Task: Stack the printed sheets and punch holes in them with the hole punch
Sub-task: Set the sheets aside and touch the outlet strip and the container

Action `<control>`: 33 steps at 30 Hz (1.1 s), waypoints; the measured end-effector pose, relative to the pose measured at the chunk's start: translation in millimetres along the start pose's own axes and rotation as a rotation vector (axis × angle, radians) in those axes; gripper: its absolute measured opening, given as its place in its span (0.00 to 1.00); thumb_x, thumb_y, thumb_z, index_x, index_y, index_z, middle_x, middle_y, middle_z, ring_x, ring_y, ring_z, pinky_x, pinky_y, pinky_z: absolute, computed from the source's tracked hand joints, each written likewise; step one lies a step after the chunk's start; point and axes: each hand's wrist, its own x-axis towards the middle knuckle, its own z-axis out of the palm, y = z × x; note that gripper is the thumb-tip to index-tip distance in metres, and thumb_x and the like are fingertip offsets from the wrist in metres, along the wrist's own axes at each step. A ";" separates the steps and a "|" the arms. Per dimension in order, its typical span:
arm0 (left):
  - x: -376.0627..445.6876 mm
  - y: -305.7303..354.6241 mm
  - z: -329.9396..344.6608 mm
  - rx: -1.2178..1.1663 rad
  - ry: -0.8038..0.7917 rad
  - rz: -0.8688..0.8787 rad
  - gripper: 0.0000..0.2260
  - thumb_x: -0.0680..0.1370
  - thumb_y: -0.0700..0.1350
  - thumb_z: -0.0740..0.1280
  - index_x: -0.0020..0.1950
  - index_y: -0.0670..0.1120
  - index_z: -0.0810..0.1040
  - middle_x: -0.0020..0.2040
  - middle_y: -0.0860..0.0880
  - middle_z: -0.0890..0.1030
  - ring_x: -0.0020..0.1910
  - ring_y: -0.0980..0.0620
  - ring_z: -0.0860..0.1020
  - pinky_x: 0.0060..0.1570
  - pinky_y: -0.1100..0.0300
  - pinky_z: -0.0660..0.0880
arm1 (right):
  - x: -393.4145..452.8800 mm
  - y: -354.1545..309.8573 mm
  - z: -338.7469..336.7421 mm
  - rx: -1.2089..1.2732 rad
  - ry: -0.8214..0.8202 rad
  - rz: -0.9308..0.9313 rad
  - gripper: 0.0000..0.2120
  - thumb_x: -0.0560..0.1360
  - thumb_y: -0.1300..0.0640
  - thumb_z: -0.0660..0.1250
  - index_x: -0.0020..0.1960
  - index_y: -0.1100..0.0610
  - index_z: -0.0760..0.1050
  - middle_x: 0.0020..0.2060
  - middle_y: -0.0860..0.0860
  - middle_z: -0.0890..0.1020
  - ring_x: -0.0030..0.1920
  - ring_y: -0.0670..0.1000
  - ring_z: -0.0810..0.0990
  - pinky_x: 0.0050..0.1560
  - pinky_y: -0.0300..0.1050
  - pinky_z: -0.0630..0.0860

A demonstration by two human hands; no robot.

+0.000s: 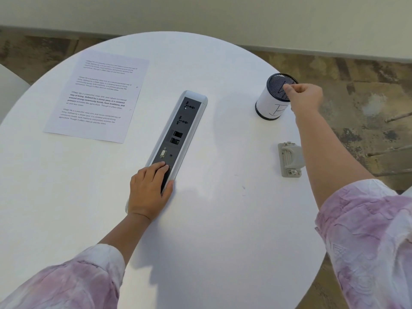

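**Reach over the cup could tip it**

The right hand, fingers pinched at the mesh cup rim at upper right, may topple it. The left hand rests flat, empty. Printed sheets lie upper left; the hole punch sits at the right edge.

A round white tabletop filled most of the view. A long socket panel with a silver-grey frame and a black face was set into its middle, running from near to far; the face showed two power outlets, two square ports and a multi-pin connector. At the far right, close to the edge, a black mesh pen cup stood upright, wrapped in white paper bearing a handwritten mark. Beyond the tabletop lay mottled brown flooring and a pale wall.
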 end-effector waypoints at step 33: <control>0.4 -2.6 3.0 -0.005 0.012 0.005 0.20 0.75 0.53 0.57 0.57 0.43 0.78 0.60 0.47 0.78 0.55 0.48 0.70 0.50 0.49 0.69 | -156.7 84.3 14.4 -0.209 -0.416 -0.111 0.06 0.70 0.58 0.71 0.46 0.52 0.79 0.43 0.51 0.79 0.35 0.43 0.74 0.40 0.30 0.69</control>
